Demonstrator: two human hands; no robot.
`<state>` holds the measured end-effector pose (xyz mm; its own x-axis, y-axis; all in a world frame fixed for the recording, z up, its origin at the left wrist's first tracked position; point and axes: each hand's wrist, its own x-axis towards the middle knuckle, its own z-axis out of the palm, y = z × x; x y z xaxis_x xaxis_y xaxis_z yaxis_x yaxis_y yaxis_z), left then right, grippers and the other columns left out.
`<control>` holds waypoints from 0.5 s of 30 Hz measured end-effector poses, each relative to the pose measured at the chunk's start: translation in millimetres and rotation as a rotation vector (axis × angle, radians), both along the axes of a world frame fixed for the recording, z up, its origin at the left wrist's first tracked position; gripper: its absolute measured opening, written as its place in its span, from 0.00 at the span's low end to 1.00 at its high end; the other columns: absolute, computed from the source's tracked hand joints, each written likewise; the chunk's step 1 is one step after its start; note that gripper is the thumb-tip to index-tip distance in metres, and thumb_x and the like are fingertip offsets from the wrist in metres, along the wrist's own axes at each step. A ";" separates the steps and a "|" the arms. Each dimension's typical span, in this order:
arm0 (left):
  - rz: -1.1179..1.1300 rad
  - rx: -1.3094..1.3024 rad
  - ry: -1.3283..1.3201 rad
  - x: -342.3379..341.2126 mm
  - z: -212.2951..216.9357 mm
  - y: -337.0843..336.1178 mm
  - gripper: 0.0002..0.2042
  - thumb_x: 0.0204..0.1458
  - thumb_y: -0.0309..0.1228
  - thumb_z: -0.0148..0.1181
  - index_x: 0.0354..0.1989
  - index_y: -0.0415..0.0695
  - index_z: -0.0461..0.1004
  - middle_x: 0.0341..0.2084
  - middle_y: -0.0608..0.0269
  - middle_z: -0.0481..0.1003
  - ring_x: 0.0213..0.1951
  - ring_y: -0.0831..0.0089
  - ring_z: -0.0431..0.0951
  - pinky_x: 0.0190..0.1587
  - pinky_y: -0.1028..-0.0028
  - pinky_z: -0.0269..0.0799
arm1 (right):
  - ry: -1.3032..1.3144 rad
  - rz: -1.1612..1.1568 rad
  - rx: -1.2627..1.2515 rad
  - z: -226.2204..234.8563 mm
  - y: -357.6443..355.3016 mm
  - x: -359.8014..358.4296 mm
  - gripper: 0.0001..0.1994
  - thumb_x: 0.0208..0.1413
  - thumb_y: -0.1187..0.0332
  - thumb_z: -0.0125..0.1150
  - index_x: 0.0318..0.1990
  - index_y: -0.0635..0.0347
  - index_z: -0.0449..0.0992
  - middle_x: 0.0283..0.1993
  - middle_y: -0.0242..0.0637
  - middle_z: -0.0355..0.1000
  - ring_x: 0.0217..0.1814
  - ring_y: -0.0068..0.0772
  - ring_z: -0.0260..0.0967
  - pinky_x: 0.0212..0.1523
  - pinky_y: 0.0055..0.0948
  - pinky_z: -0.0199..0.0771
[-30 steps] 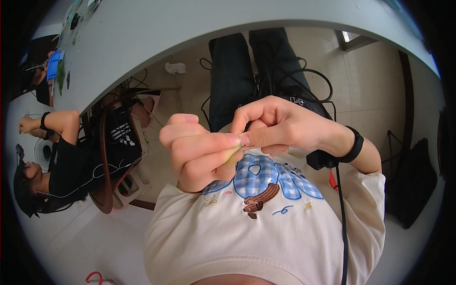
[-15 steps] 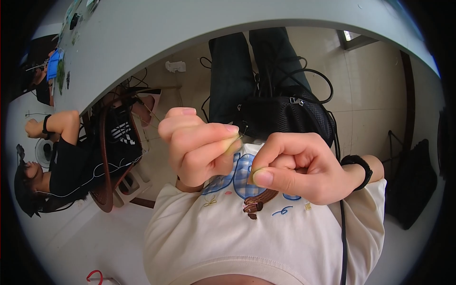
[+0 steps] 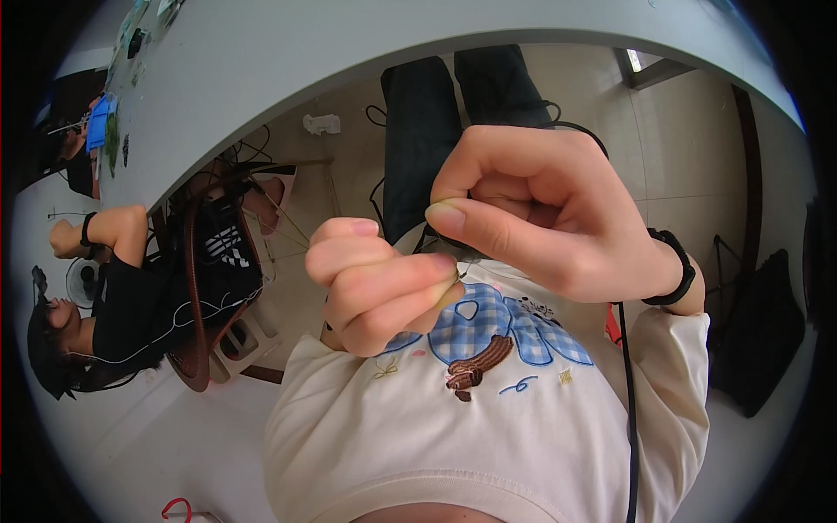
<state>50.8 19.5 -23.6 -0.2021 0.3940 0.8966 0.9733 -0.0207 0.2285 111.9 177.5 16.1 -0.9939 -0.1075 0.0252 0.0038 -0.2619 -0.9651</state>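
Both of my hands are raised over my lap in front of my white embroidered shirt (image 3: 488,418). My left hand (image 3: 375,288) is closed in a pinch, and a short bit of a thin dark strand (image 3: 464,272) shows at its fingertips. Whether this is wire or thread is too fine to tell. Higher and to the right, my right hand (image 3: 549,213) presses thumb and forefinger together; what lies between them, if anything, cannot be made out. The two hands are apart. Much of the black bag on my lap is hidden behind the right hand.
A pale grey table edge (image 3: 349,74) curves across the far side. At the left sits another person in black (image 3: 122,296) by a brown chair (image 3: 202,340). A black cable (image 3: 629,418) hangs down beside my right side. Crumpled white paper (image 3: 322,124) lies on the tiled floor.
My right hand has moved up and away from me, staying pinched, and now covers the bag. My left hand has shifted slightly right and down, still pinching the strand.
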 end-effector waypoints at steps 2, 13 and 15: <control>-0.004 -0.002 0.006 -0.2 0.5 -2.3 0.09 0.37 0.32 0.63 0.24 0.51 0.68 0.26 0.80 0.70 0.26 0.79 0.60 0.30 0.76 0.57 | -0.027 0.043 0.044 -3.1 -0.9 -2.3 0.03 0.49 0.78 0.52 0.26 0.68 0.67 0.16 0.25 0.60 0.17 0.09 0.47 0.17 0.15 0.44; 0.029 0.029 0.030 1.6 1.6 -3.5 0.08 0.38 0.34 0.62 0.25 0.51 0.69 0.26 0.80 0.71 0.26 0.80 0.60 0.30 0.76 0.56 | -0.167 0.274 0.044 -11.7 2.9 -13.7 0.07 0.48 0.70 0.53 0.23 0.64 0.69 0.10 0.21 0.53 0.14 0.12 0.44 0.17 0.19 0.44; 0.015 0.023 0.049 0.9 2.5 -4.0 0.08 0.38 0.34 0.62 0.24 0.51 0.69 0.26 0.80 0.71 0.26 0.80 0.60 0.30 0.75 0.56 | -0.171 0.346 0.051 -12.4 4.3 -15.8 0.08 0.49 0.69 0.53 0.23 0.64 0.70 0.10 0.20 0.52 0.14 0.11 0.44 0.17 0.18 0.44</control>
